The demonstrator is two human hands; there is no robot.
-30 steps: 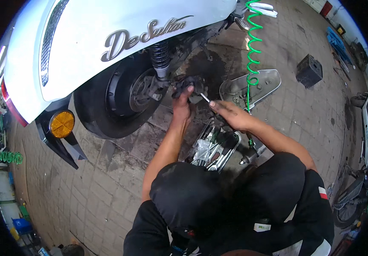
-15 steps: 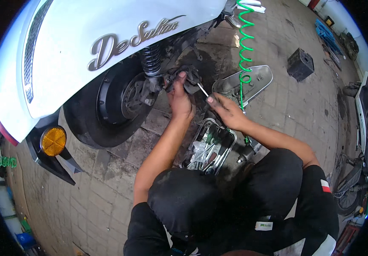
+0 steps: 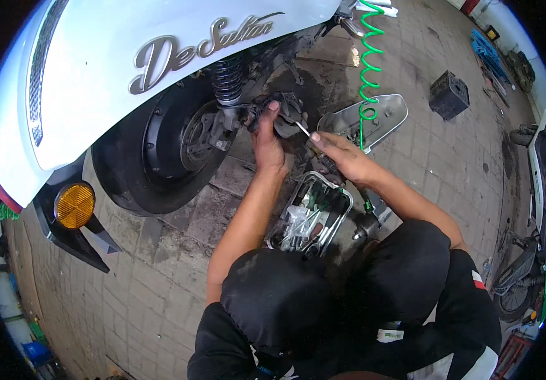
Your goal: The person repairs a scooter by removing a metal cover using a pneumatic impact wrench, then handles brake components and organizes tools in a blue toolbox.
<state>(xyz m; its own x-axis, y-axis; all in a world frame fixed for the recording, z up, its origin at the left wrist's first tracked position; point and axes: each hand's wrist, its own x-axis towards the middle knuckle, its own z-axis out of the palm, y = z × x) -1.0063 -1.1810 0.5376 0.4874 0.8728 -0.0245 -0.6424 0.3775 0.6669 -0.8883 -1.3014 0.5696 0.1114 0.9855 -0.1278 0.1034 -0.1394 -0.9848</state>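
Upper centre, little changed: gripping dark part (image 3: pixel 287 121) with left fingers (image 3: pixel 272 110), slim tool (image 3: pixel 301 128) with right fingers (image 3: pixel 322 142), suggesting steady work.

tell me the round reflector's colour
The round reflector is amber-orange, seen best in the head view.

1 fisheye view, head-worn, facing down, knees (image 3: pixel 276 297) near, right hand (image 3: pixel 342 157) farther

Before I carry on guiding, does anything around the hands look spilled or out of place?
Possibly a spill: an irregular dark patch marks the grey-brown brick paving beyond the bare left hand, oddly darker than its surroundings. Whether it's wet, I can't tell.
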